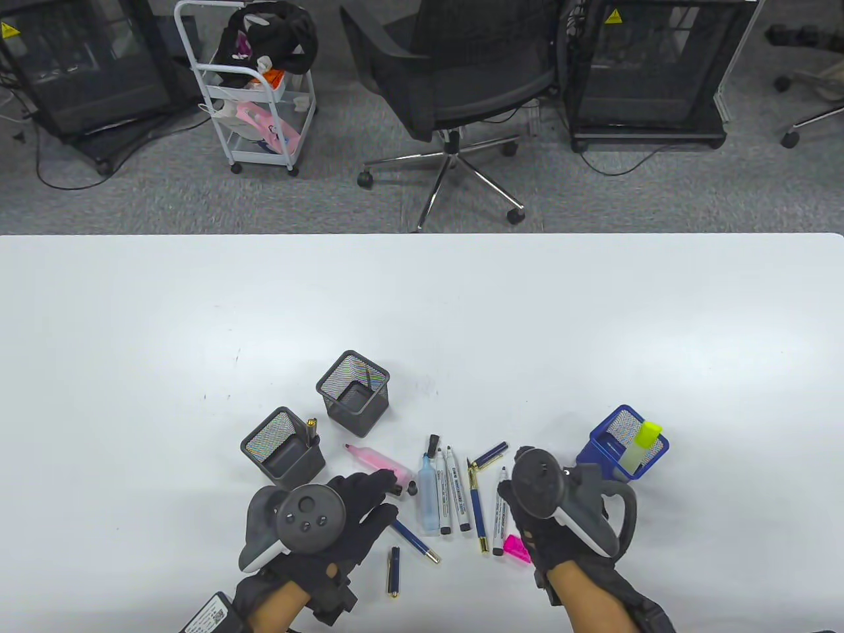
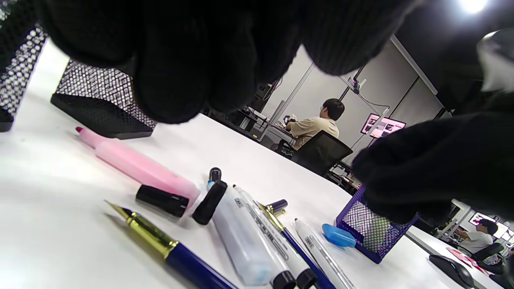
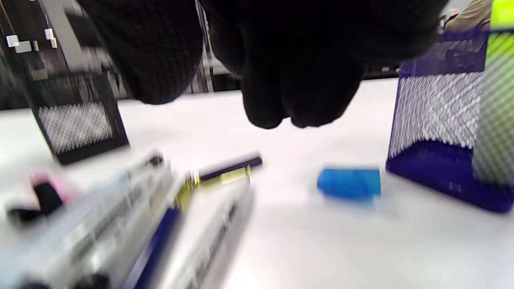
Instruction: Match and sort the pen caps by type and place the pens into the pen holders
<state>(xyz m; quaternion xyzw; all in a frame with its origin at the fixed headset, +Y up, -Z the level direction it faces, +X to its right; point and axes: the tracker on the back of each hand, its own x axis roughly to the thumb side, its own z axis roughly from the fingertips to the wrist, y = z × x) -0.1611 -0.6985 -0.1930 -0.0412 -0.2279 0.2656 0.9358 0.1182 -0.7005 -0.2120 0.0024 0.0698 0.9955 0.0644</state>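
- Pens lie loose on the white table (image 1: 198,316) between the two hands, near its front edge: a pink highlighter (image 1: 379,461), a pale blue marker (image 1: 428,494), two white markers (image 1: 452,491), a gold-tipped blue pen (image 1: 476,511) and another white marker (image 1: 500,521).
- Left hand (image 1: 333,521) is low over the table just left of the pile, fingers stretched toward the pink highlighter's near end; the table view shows nothing pinched between them.
- In the left wrist view its fingertips (image 2: 172,80) hang above the pink highlighter and a black cap (image 2: 162,200) lying against that highlighter's end; a second black cap (image 2: 209,201) lies beside it against the pale blue marker.
- An uncapped blue pen (image 1: 414,541) pokes out from under the left hand, and a short blue cap (image 1: 393,572) lies just in front of it.
- Right hand (image 1: 554,521) is at the right of the pile, beside the rightmost white marker; the tracker hides its fingers from above and the right wrist view is blurred, so I cannot tell if it grips anything.
- A pink cap (image 1: 516,547) lies touching the right hand's left edge; a blue cap (image 3: 348,184) lies on the table beneath its fingers.
- Another blue cap (image 1: 489,455) lies just beyond the gold-tipped pen.
- Two black mesh holders (image 1: 353,392) stand beyond the left hand; the nearer one has one pen (image 1: 311,430) in it.
- A blue mesh holder (image 1: 623,442) beyond the right hand contains a yellow highlighter (image 1: 643,445).
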